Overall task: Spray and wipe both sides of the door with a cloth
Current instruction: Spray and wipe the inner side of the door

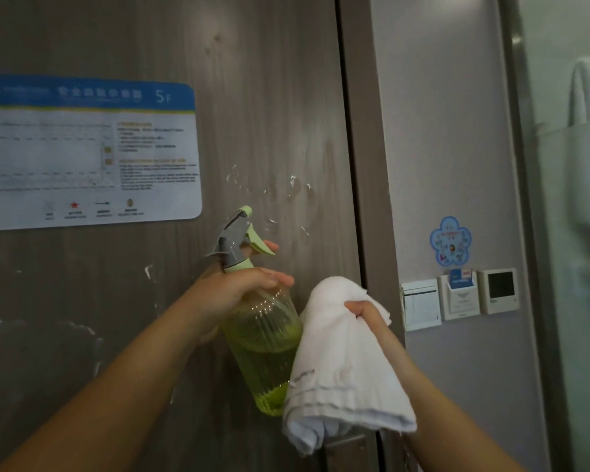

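A grey wood-grain door (pixel 269 97) fills the left and middle of the head view, closed against its frame. White foam flecks (pixel 292 185) dot its surface above the bottle. My left hand (pixel 242 287) grips a ribbed green spray bottle (pixel 266 349) by the neck, a finger on the pale green trigger, with the nozzle aimed at the door. My right hand (pixel 368 313) holds a bunched white cloth (pixel 341 366), which hangs down just right of the bottle and close to the door's edge.
A blue and white evacuation plan (pixel 89 155) is stuck on the door at the left. On the grey wall to the right are a flower sticker (pixel 452 241), a switch (pixel 421 304), a key-card holder (pixel 460 296) and a thermostat (pixel 499 289). A glass partition (pixel 573 233) stands far right.
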